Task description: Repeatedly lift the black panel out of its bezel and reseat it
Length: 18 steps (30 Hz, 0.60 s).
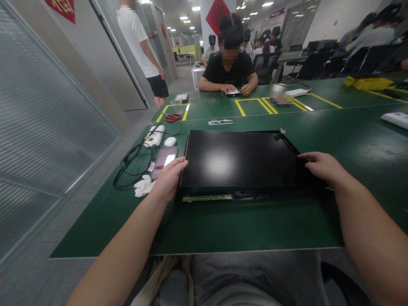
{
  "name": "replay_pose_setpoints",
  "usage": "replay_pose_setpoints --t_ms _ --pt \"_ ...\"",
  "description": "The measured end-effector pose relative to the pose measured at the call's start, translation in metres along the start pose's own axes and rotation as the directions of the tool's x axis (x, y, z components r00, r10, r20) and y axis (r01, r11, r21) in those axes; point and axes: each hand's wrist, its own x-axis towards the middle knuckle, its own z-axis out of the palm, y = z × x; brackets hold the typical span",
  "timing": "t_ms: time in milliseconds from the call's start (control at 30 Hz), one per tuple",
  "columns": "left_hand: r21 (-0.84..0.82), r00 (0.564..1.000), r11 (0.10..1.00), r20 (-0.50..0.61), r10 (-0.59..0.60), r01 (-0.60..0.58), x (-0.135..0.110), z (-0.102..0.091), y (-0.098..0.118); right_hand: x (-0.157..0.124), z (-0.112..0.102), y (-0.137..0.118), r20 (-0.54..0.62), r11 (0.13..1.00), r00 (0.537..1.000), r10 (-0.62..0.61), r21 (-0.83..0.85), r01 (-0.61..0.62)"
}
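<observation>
A black flat display panel point(236, 159) lies slightly askew over a black frame point(264, 195) on the green table. A strip of green circuit board point(207, 198) shows along the frame's near edge. My left hand point(170, 178) grips the panel's left edge, thumb and fingers closed on it. At the right edge, my right hand point(325, 168) pinches with thumb and forefinger; whether it also touches the frame beneath I cannot tell. A small piece of tape point(278, 137) sits at the panel's far right corner.
Left of the panel are a phone point(164, 161), crumpled tissue point(144, 185), a white mouse point(170, 141), a power strip point(154, 136), black cables point(123, 170) and red-handled scissors point(173, 118). White strips point(220, 122) lie beyond. Across the table point(248, 236), a person point(228, 70) works; another point(140, 46) stands left.
</observation>
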Motion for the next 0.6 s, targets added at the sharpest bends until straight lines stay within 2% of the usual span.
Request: replay_pose_setpoints --t_ms 267,400,600 --pt "0.091 0.995 0.994 0.076 0.060 -0.067 0.002 -0.005 -0.008 -0.010 -0.005 -0.013 -0.008 0.999 1.000 0.013 -0.044 -0.014" --pt "0.080 0.989 0.989 0.094 0.115 -0.122 -0.001 -0.002 -0.007 -0.008 -0.004 -0.011 -0.003 0.999 1.000 0.030 -0.028 -0.030" --pt "0.058 0.981 0.983 0.099 0.166 -0.172 -0.007 0.002 -0.005 -0.004 -0.004 -0.009 -0.013 0.999 1.000 -0.009 -0.040 0.009"
